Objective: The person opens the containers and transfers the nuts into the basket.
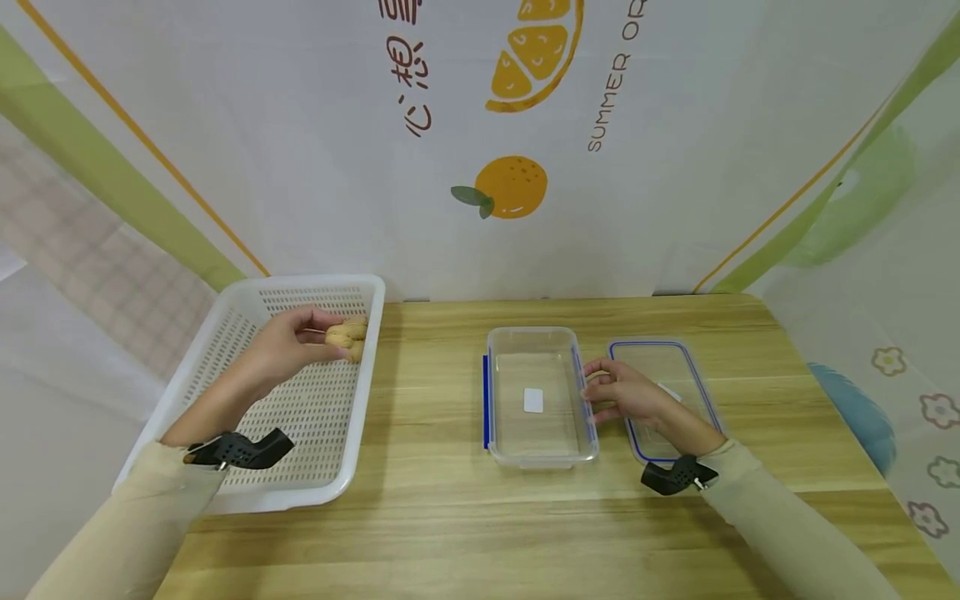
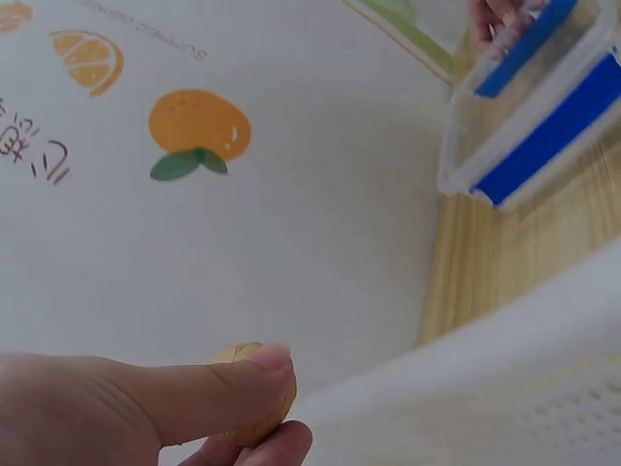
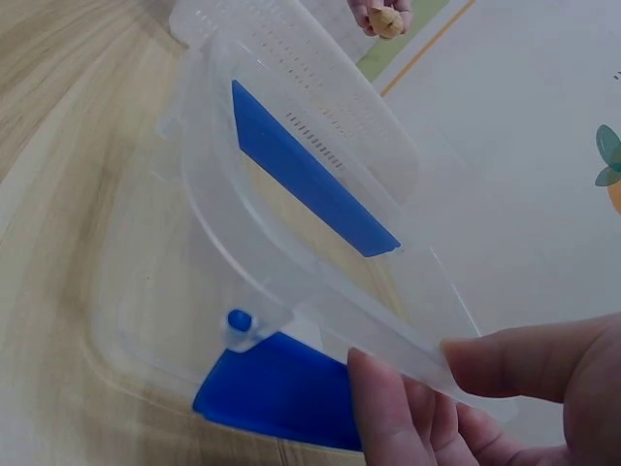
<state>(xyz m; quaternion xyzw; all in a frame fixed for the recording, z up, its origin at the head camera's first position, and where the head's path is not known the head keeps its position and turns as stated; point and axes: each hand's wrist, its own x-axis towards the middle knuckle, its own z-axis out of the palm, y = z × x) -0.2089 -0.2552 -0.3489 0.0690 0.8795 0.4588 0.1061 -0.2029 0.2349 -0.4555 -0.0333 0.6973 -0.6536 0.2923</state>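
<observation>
The ginger piece (image 1: 347,335) sits pinched in our left grip (image 1: 296,343) over the white basket (image 1: 247,492). Our right grip (image 1: 626,396) curls its fingers round the rim of the clear container (image 1: 536,454), beside its lid (image 1: 693,367) on the table (image 1: 450,517).

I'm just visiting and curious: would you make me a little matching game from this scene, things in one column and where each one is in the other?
Things:
1. piece of ginger
2. clear container
3. lid
4. white basket

Places:
a. flat on the table, under the right hand
b. far left of the table
c. pinched in the left hand
d. middle of the table, its right rim gripped by the right hand

Pairs: 1-c, 2-d, 3-a, 4-b
</observation>
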